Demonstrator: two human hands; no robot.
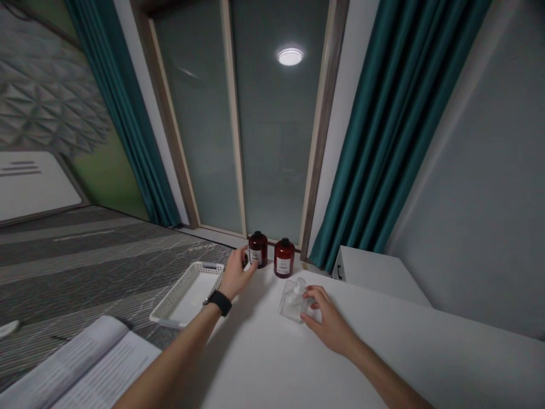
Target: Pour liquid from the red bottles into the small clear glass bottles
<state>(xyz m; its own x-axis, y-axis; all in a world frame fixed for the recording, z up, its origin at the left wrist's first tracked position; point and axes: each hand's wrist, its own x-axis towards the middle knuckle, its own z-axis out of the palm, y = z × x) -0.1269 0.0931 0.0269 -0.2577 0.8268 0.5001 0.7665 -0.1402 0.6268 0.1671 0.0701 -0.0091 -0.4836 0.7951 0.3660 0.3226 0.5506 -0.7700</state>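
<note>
Two dark red bottles with black caps and white labels stand at the far end of the white table: a left bottle (258,247) and a right bottle (284,262). My left hand (235,275), with a dark watch on the wrist, reaches up beside the left bottle, thumb and fingers apart. A small dark shape shows between those fingers; what it is I cannot make out. Nearer to me lies a clear glass bottle (293,301) with a rounded top, squarish and see-through. My right hand (327,324) has its thumb and curled fingers at the right side of this glass.
A white perforated basket (170,304) sits left of my left forearm, by the table's edge. An open book (97,366) lies at the lower left. Beyond the table stand a white cabinet (378,270), teal curtains (395,125) and a sliding glass door (272,147).
</note>
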